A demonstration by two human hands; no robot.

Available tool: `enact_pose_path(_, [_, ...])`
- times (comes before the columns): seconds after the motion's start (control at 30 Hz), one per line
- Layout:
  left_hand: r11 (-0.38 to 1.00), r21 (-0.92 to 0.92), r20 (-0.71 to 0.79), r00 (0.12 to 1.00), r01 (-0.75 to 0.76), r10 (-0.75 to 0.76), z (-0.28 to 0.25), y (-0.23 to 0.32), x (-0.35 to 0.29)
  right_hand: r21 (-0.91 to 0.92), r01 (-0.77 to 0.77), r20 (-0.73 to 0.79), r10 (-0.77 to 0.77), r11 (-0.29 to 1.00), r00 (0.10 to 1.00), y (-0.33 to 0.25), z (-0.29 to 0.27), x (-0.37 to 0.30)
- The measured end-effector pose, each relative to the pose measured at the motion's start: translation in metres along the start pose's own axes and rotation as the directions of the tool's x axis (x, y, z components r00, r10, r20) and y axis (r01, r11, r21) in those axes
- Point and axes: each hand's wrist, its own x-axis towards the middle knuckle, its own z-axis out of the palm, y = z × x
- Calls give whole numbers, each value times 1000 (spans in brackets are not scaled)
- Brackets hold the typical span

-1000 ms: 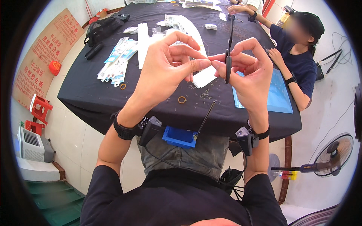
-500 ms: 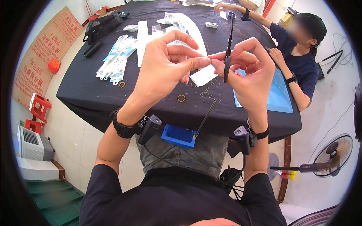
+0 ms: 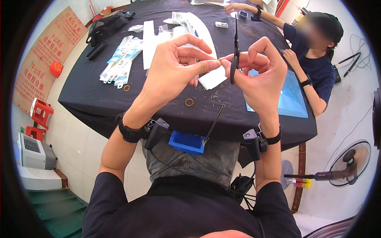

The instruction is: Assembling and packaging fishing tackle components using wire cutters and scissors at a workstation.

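My left hand (image 3: 174,71) is closed in a pinch, its thumb and forefinger tips meeting my right hand (image 3: 258,75) above the table. A fine, thin line (image 3: 218,50) shows at the meeting fingertips; whatever else they pinch is too small to make out. Black scissors (image 3: 235,59), seen nearly edge-on, hang in my right hand with the slim end upward. Below the hands lie a white paper piece (image 3: 213,79), small loose clippings (image 3: 214,97) and a tan ring (image 3: 189,102).
A blue box (image 3: 186,142) with an upright thin rod (image 3: 214,123) sits at the table's near edge. Flat packets (image 3: 122,61) and a black mesh bag (image 3: 109,27) lie left; a blue sheet (image 3: 291,99) lies right. A co-worker (image 3: 317,59) sits at the right side.
The scissors have swung slightly left and turned more edge-on as my right hand shifted a little left. The fingertips of both hands stay together.
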Motion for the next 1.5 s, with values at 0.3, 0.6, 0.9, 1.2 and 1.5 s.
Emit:
enact_pose_path(0.3, [1000, 28, 6, 1000, -15, 15, 0, -5, 1, -41, -5, 36, 7, 999, 999, 4, -3, 1])
enact_pose_path(0.6, [999, -1, 64, 997, 47, -47, -1, -2, -1, -25, -46, -11, 46, 999, 999, 4, 1, 1])
enact_pose_path(0.9, [994, -64, 92, 992, 89, -83, -3, 0, -1, -117, 37, -66, -45, 992, 997, 11, -4, 4])
enact_pose_path(1.2, [974, -224, 111, 994, 41, -17, -7, 5, -3, -89, 193, 132, -180, 977, 975, 19, -11, 9])
enact_pose_path(1.5, [960, -279, 84, 996, 18, 6, -5, 7, -5, -283, 358, 185, -315, 890, 931, 17, -10, 9])
